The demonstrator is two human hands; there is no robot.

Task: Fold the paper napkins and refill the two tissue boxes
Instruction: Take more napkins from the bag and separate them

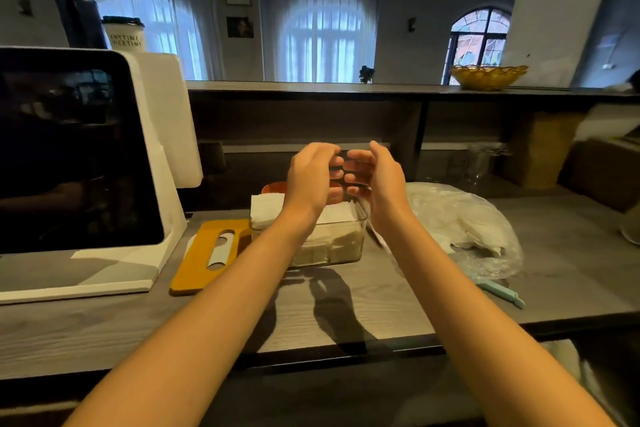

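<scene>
While no napkin is gripped, items are listed from the left: a white screen stand (104, 163); a yellow lid (207, 255) laid flat on the counter (381, 305); a clear tissue box (325, 239), open and holding napkins (266, 206); a plastic bag (464, 225) of more napkins. Risk noted: napkins protruding above the rim may be snagged or crumpled when pressed. Left hand (310, 177) and right hand (375, 175) are raised above the box, fingers loosely curled, facing, nothing held.
</scene>
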